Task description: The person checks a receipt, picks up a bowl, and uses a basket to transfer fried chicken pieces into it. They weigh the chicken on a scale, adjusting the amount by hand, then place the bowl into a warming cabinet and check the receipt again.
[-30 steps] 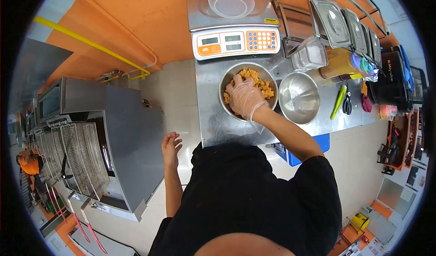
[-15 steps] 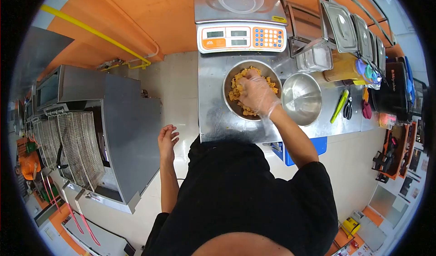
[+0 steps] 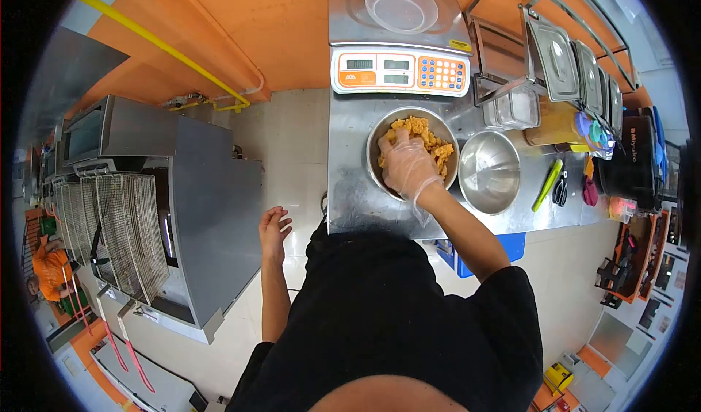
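Observation:
A steel bowl on the metal table holds golden, crumbly pieces that look like breaded fried chicken. My right hand, in a clear plastic glove, is down inside this bowl with its fingers curled into the pieces; the fingertips are partly hidden. A second steel bowl, with nothing in it, stands just to the right. My left hand is bare and hangs beside my body, left of the table. Its fingers are loosely bent and apart, holding nothing.
Behind the bowls stands a digital scale with a clear plastic dish on it. Green tongs and scissors lie at the right. Fryer baskets are on the left. A person in orange is far left.
My right hand has shifted toward the near left side of the bowl, and the pieces now sit heaped at the far and right sides. My left hand hangs much as before.

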The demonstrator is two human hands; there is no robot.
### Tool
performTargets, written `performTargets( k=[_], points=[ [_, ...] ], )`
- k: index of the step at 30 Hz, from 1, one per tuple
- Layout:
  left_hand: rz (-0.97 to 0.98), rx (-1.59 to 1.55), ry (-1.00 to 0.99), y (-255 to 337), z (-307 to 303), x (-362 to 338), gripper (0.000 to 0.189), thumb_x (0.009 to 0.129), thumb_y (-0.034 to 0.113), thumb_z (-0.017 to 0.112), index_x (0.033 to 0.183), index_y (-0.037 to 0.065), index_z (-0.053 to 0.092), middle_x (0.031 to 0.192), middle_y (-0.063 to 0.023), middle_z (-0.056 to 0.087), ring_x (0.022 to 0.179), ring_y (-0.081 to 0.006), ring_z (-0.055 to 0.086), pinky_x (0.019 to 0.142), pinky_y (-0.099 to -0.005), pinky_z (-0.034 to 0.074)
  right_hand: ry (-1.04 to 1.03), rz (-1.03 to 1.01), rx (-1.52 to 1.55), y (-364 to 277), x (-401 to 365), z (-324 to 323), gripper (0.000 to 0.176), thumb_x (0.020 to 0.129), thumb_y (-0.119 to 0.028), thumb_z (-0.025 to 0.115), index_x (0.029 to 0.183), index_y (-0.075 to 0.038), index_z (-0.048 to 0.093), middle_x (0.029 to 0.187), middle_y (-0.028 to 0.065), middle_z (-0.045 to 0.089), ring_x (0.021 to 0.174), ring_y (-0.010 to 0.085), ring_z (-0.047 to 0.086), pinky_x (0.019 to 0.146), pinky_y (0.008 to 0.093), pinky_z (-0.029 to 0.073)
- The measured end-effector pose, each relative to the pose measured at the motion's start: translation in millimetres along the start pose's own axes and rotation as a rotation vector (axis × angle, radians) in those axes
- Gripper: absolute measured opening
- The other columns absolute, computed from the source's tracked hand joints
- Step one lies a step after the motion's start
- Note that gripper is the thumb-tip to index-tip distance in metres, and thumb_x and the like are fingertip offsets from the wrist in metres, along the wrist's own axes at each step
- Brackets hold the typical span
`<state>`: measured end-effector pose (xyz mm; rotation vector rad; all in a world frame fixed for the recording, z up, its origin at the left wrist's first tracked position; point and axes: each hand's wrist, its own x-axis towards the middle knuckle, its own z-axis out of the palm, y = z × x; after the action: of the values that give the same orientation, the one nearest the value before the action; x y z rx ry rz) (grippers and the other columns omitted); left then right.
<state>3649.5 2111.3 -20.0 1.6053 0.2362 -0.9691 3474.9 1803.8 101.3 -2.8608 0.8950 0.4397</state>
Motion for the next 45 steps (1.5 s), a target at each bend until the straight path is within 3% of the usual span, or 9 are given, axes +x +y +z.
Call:
performTargets(
  k=[8,12,18,21,24,29,32,42,45],
  points=[
    [-0.007,-0.002,0.018,-5.6,-7.7,-0.7,0.019,0.096,0.025,0.061,0.11,0.012,0.061,0.108,-0.0041,0.065,0.094,-0.0175,0.062,0.08,-0.033,0.048,-0.02,-0.01,0.01,2.5,-3.4,11.5,0.027,0.087,-0.016,0.06,0.112,-0.009,0.068,0.116,0.0221,0.052,0.096,0.0393,0.059,0.074,0.0446,0.056],
    [-0.003,-0.011,0.014,-3.4,-5.0,-1.1,0.018,0.096,0.023,0.06,0.11,0.012,0.06,0.109,-0.0041,0.065,0.094,-0.0179,0.062,0.081,-0.0328,0.048,0.075,-0.152,0.076,14.5,1.6,18.9,0.025,0.079,-0.008,0.062,0.103,-0.01,0.071,0.104,0.0228,0.059,0.1,0.0387,0.058,0.088,0.0482,0.051],
    [0.005,-0.007,0.047,-7.6,-12.5,-8.0,0.017,0.097,0.022,0.058,0.11,0.011,0.061,0.108,-0.0041,0.065,0.092,-0.0172,0.062,0.08,-0.0325,0.048,0.291,-0.127,0.734,62.0,3.5,21.4,0.019,0.069,-0.006,0.07,0.088,-0.008,0.065,0.092,0.0191,0.06,0.092,0.033,0.061,0.091,0.046,0.049],
    [0.007,-0.013,0.054,-9.4,-13.7,-8.6,0.016,0.097,0.022,0.058,0.109,0.012,0.061,0.107,-0.0041,0.065,0.089,-0.0165,0.061,0.079,-0.0329,0.048,0.09,-0.045,1.122,83.2,-2.2,7.5,0.021,0.072,0.002,0.071,0.091,-0.005,0.062,0.103,0.0045,0.058,0.092,0.0167,0.058,0.085,0.0322,0.052],
    [0.011,-0.028,0.056,-10.5,-15.2,-7.5,0.019,0.096,0.024,0.059,0.11,0.011,0.06,0.108,-0.0043,0.064,0.091,-0.0175,0.061,0.08,-0.0333,0.047,-0.109,0.011,1.547,104.6,-1.4,3.0,0.021,0.075,0.004,0.07,0.092,-0.006,0.062,0.102,0.0029,0.056,0.091,0.0147,0.058,0.087,0.0326,0.054],
    [0.006,-0.045,0.078,-11.5,-12.3,-9.3,0.021,0.095,0.027,0.061,0.11,0.012,0.06,0.109,-0.0045,0.064,0.094,-0.0188,0.061,0.082,-0.0334,0.046,-0.164,0.105,1.903,126.7,-3.8,-25.3,0.025,0.077,0.004,0.066,0.097,-0.008,0.057,0.108,0.0065,0.056,0.085,0.0227,0.065,0.05,0.0234,0.055],
    [-0.014,-0.048,0.094,-13.8,-13.0,-8.2,0.021,0.094,0.028,0.062,0.108,0.012,0.059,0.108,-0.0044,0.064,0.094,-0.019,0.061,0.081,-0.0336,0.046,-0.267,0.007,2.046,145.7,15.1,-51.8,0.022,0.079,-0.001,0.066,0.097,-0.009,0.058,0.115,0.0102,0.057,0.088,0.0242,0.065,0.049,0.0226,0.055],
    [-0.028,-0.091,0.206,-18.2,-21.1,-3.4,0.025,0.096,0.03,0.062,0.112,0.011,0.06,0.108,-0.0056,0.064,0.095,-0.0218,0.061,0.08,-0.0364,0.048,0.202,-0.052,1.738,157.5,173.6,-170.8,0.022,0.085,-0.013,0.066,0.106,-0.008,0.063,0.106,0.0034,0.061,0.086,0.0169,0.062,0.075,0.0208,0.052],
    [-0.034,-0.119,0.267,-16.6,-24.6,-8.6,0.027,0.094,0.03,0.063,0.113,0.011,0.059,0.109,-0.0055,0.064,0.095,-0.0222,0.061,0.081,-0.0362,0.047,0.178,-0.024,1.322,183.4,263.1,-153.8,0.019,0.08,-0.015,0.073,0.097,-0.009,0.069,0.097,0.0087,0.069,0.079,0.0219,0.066,0.06,0.0334,0.055]
  ],
)
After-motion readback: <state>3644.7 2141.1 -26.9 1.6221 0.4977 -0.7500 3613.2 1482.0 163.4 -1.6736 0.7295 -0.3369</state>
